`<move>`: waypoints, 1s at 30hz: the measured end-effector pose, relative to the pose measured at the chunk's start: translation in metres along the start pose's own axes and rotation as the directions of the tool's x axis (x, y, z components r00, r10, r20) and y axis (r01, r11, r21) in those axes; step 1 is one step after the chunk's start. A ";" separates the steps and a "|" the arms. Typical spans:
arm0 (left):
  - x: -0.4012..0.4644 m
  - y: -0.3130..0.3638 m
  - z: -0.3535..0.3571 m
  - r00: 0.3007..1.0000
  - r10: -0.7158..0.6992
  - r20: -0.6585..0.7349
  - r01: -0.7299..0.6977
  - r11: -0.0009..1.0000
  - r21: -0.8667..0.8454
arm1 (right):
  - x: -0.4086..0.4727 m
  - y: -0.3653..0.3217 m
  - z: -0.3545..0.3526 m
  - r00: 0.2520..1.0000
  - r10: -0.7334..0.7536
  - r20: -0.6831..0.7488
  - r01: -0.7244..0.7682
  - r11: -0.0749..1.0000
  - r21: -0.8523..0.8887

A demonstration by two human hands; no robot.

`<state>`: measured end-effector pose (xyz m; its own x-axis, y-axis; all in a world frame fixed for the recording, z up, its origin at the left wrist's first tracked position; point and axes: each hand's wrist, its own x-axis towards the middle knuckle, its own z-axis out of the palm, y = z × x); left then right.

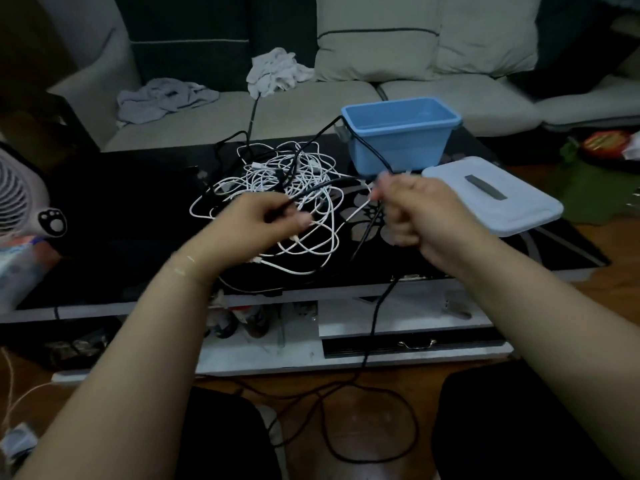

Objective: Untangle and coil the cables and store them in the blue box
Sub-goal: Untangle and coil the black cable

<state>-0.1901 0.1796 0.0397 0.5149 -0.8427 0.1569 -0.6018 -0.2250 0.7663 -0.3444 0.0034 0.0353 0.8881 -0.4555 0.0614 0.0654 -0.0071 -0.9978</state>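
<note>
A tangle of white cables [287, 188] lies heaped on the black glass coffee table [114, 216], with black cables [369, 233] threaded through it, and everything else is best placed from that heap. Over its near edge, the person's left hand [258, 225] has its fingers curled round a black strand that runs up and back into the pile. Just to the right of the heap, the right hand [412, 209] is blurred, its fingers curled — it appears to pinch a white cable end near its fingertips, while a black cable drops from beneath it, over the table's front edge and down to the wooden floor [374, 420], where it loops between the person's knees. Behind and to the right of the heap stands the blue box [401, 143], open, upright and holding none of the cables; one black cable rises from the pile and crosses the box's front wall. The box's pale lid [495, 195] lies flat on the table, right of the heap and just in front of the box, with a grey handle on top. Beyond the heap a grey sofa [311, 109] carries two crumpled cloths [273, 71]. Far left of the heap, a white fan [20, 199] shows at the frame's edge.
</note>
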 end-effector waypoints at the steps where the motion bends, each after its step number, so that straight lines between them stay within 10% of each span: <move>1: 0.001 -0.008 -0.005 0.999 -0.039 -0.029 0.036 0.994 -0.103 | 0.002 -0.002 -0.006 0.994 -0.054 -0.100 0.064 0.993 0.101; 6: 0.009 -0.022 0.008 0.998 -0.055 -0.015 0.046 0.925 -0.376 | 0.003 0.004 -0.028 0.964 -0.011 -0.265 0.078 0.967 0.244; 11: 0.009 0.007 0.020 0.981 0.080 -0.177 -0.130 0.949 -0.288 | -0.006 0.010 -0.032 0.905 -0.306 -0.296 0.092 0.819 -0.566; 14: 0.008 0.023 0.037 0.987 0.158 -0.039 -0.163 0.961 -0.225 | -0.017 0.007 -0.021 0.888 -0.459 -0.029 0.339 0.695 -0.634; 18: 0.013 0.030 0.054 0.985 0.173 0.023 -0.165 0.964 -0.210 | -0.020 0.010 -0.004 0.957 -0.259 0.127 0.275 0.684 -0.675; 25: 0.026 -0.011 0.051 0.998 -0.051 -0.021 0.050 0.997 -0.065 | -0.017 -0.012 -0.025 0.969 -0.225 -0.101 0.200 0.957 -0.212; 30: 0.019 0.026 0.067 0.998 0.060 -0.031 -0.065 0.977 -0.202 | -0.008 0.022 -0.014 0.925 0.356 0.131 -0.342 0.932 -0.116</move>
<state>-0.2368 0.1252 0.0207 0.4965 -0.8391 0.2221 -0.4986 -0.0663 0.8643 -0.3561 -0.0061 0.0121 0.9047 -0.3074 -0.2951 -0.2956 0.0462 -0.9542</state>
